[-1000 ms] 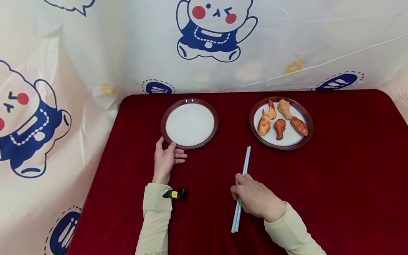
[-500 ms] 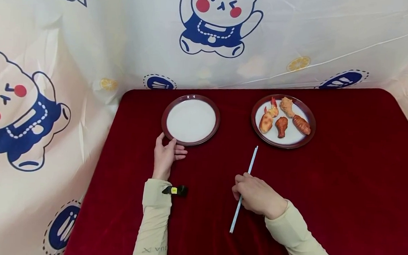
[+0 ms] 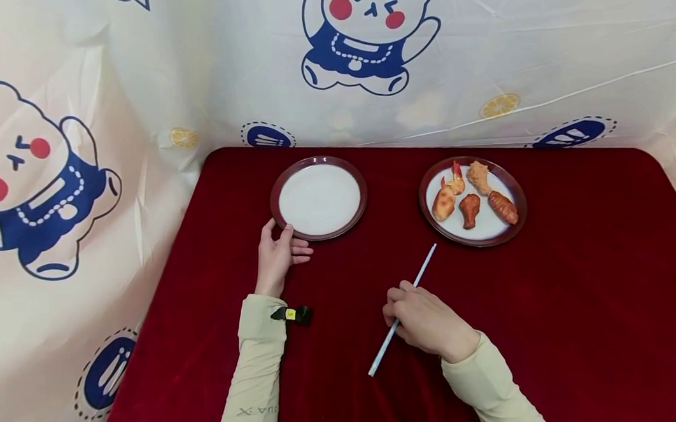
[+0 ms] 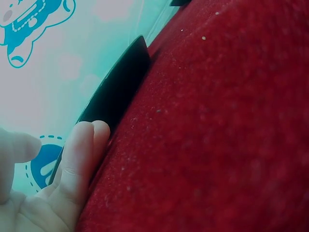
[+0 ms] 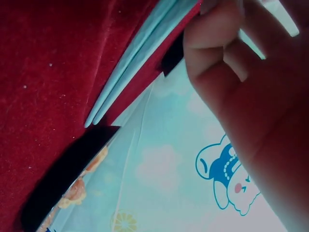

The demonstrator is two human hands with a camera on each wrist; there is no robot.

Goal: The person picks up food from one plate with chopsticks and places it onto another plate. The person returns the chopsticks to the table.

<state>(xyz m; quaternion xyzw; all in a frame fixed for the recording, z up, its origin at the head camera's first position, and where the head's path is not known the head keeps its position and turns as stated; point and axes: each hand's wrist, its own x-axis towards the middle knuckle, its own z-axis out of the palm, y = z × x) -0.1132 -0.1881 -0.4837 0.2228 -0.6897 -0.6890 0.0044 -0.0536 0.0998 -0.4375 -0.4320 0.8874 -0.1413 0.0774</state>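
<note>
In the head view my right hand (image 3: 428, 321) grips a pair of pale blue chopsticks (image 3: 383, 350) near their middle. Their thin tips point away from me, just short of the food plate (image 3: 467, 241). The right wrist view shows both sticks (image 5: 137, 65) side by side, tips slightly apart. My left hand (image 3: 275, 259) is at the near left rim of a bare white plate (image 3: 319, 200) with a brown edge, fingers loosely spread. In the left wrist view the fingers (image 4: 77, 150) lie against the dark side of that plate (image 4: 118, 89).
On the food plate lie a brown drumstick (image 3: 469, 210), a wing (image 3: 503, 207), a paler fried drumstick (image 3: 479, 177), and a fried shrimp-like piece (image 3: 444, 202) with a red tail. A dark red cloth (image 3: 597, 301) covers the table. A printed white curtain (image 3: 226, 52) hangs behind it.
The chopsticks have turned in my right hand's grip: tips swung right, rear ends left, and the two sticks now overlap into one line. My left hand stays at the plate rim.
</note>
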